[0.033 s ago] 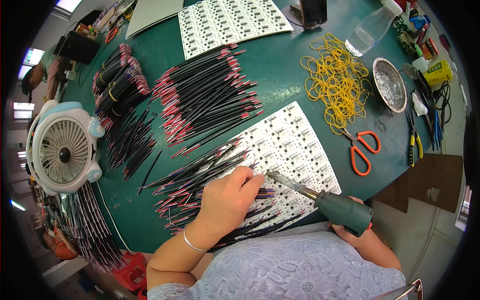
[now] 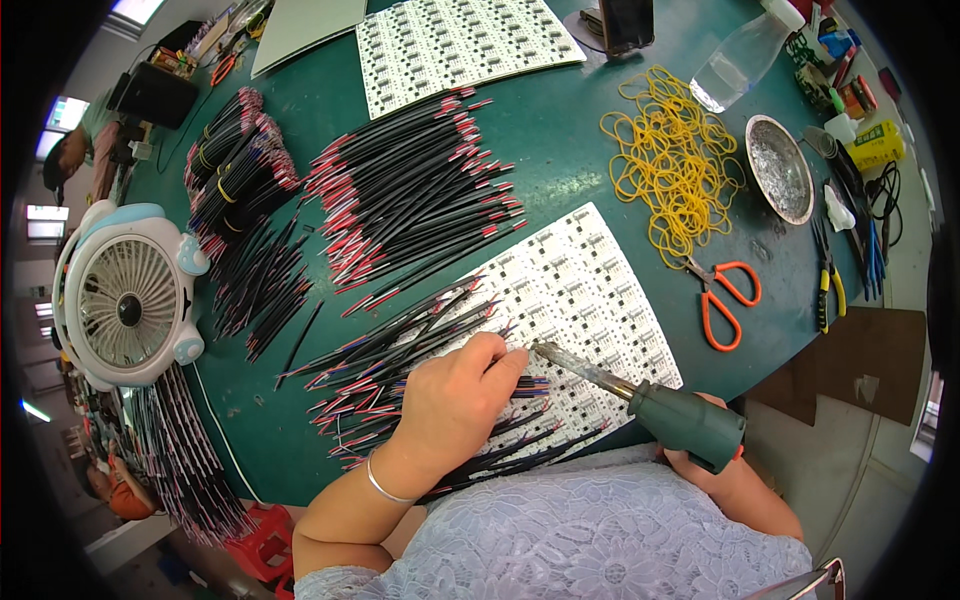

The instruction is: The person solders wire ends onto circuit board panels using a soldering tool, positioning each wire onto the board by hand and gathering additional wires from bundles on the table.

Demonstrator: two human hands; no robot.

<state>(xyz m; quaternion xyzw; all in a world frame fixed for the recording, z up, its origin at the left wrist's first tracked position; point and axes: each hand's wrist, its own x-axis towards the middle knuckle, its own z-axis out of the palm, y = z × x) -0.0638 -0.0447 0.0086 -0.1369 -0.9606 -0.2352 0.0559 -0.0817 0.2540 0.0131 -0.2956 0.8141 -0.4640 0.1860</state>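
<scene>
My left hand (image 2: pixel 455 395) is closed in a pinch over a white circuit board sheet (image 2: pixel 590 280); whatever is between the fingertips is hidden. Just right of those fingertips is the tip of a soldering iron (image 2: pixel 585 372) with a metal barrel and a dark green handle. Gripping that handle is my right hand (image 2: pixel 705 465), mostly hidden behind it. Several black-sleeved wires (image 2: pixel 400 345) with red, blue and white ends lie across the sheet's left part, some passing under my left hand.
Beyond lie a pile of black wires (image 2: pixel 415 185), tied bundles (image 2: pixel 235 165) and another board stack (image 2: pixel 465 50). Yellow rubber bands (image 2: pixel 670 160), orange-handled cutters (image 2: pixel 728 300), a metal bowl (image 2: pixel 780 170) and a bottle (image 2: pixel 745 60) are right. A fan (image 2: pixel 128 305) stands left.
</scene>
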